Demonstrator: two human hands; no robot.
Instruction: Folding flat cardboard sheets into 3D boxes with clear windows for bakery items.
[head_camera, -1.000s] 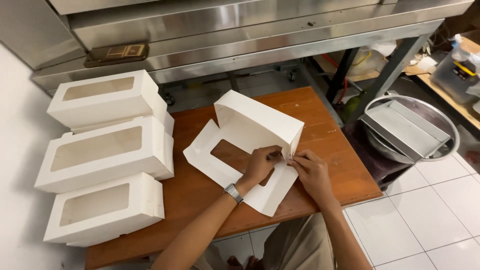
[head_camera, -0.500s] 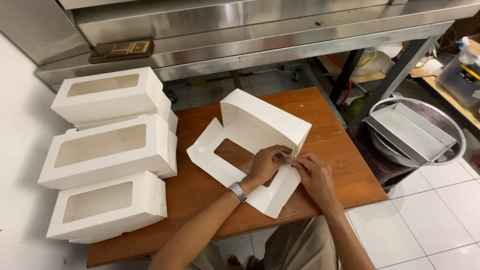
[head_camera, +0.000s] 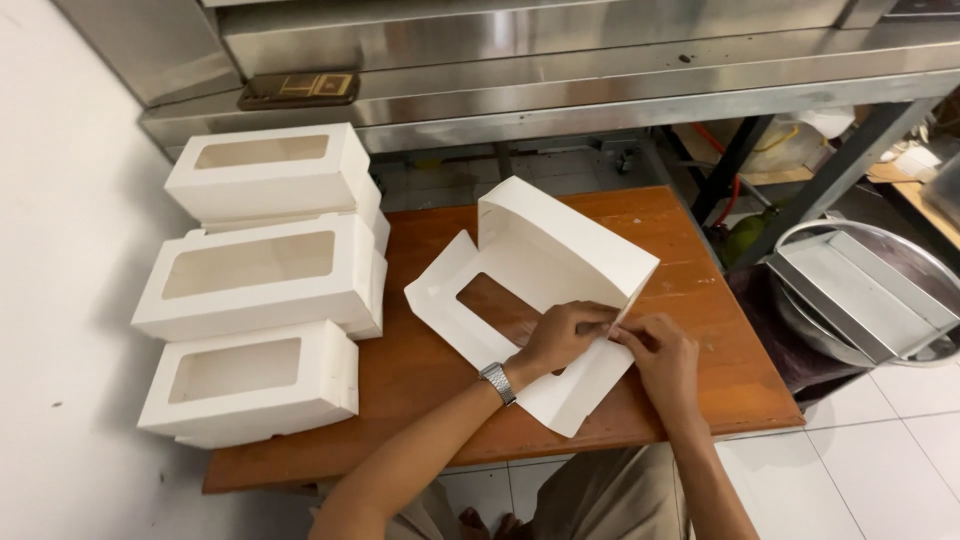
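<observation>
— From the head view, what do you have under your hands?

— Your left hand (head_camera: 562, 338) and right hand (head_camera: 660, 355) meet on a half-folded white box (head_camera: 560, 250) lying on the wooden surface (head_camera: 430, 370). The fingers (head_camera: 590, 322) of your left hand are closed together, pinching a flap at the near right corner of the box. The fingers (head_camera: 632, 338) of your right hand are pinched on the same flap, touching those of the left.

— Where does the rest of the box sit from your fingers?

— Its raised wall stands just beyond your fingertips, tilted up. The flat panel with the cut-out window (head_camera: 495, 305) lies to the left of your left-hand fingers, and the bottom flap reaches back toward you under both palms.

— What else is about?

— A watch (head_camera: 497, 381) sits on your left wrist. Well to the left of your fingers, three finished boxes are lined up: the far box (head_camera: 265, 172), the middle box (head_camera: 262, 275) and the near box (head_camera: 250, 382), each with its window facing up. Off to the right of your right-hand fingers, beyond the surface's edge, a round metal bowl (head_camera: 800, 320) holds rectangular metal pans (head_camera: 860, 295). Beyond the box runs a steel shelf (head_camera: 560, 70).
</observation>
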